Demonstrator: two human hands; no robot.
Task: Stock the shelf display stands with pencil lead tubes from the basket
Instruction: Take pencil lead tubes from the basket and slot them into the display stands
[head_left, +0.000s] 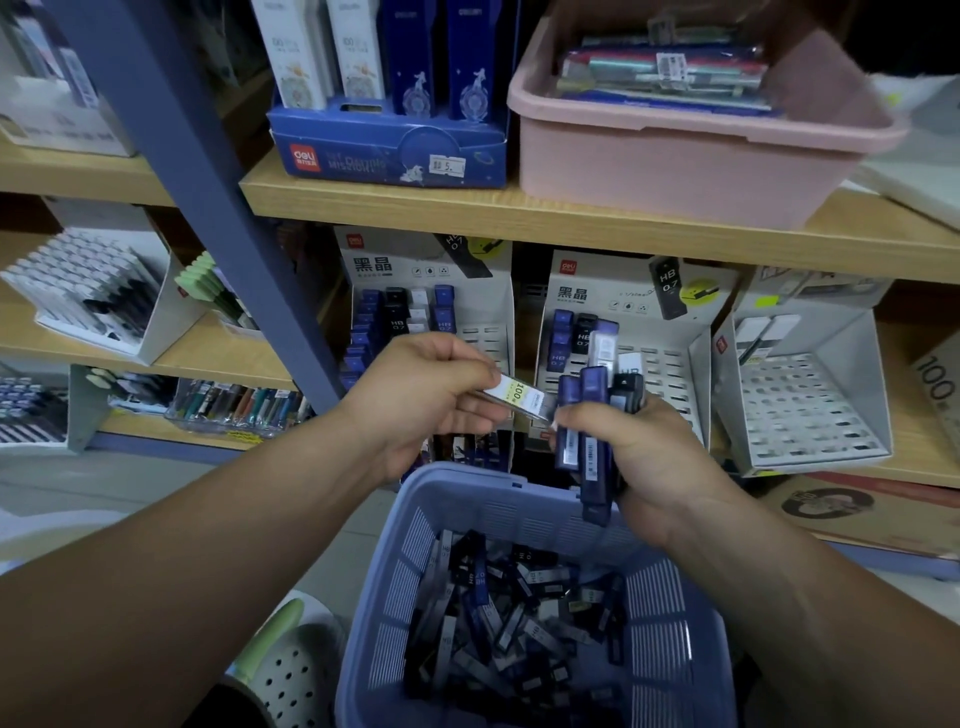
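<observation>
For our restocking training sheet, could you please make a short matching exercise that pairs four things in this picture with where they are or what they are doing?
Column one:
1. left hand
2. right hand
3. basket
4. pink tub

Column two:
A. sits on the upper shelf
B. grips a bundle of dark blue tubes
C. pinches a single tube with a white label
D. stands below both hands, holding loose tubes

Pairs: 1-C, 2-B, 3-D, 4-A.
</observation>
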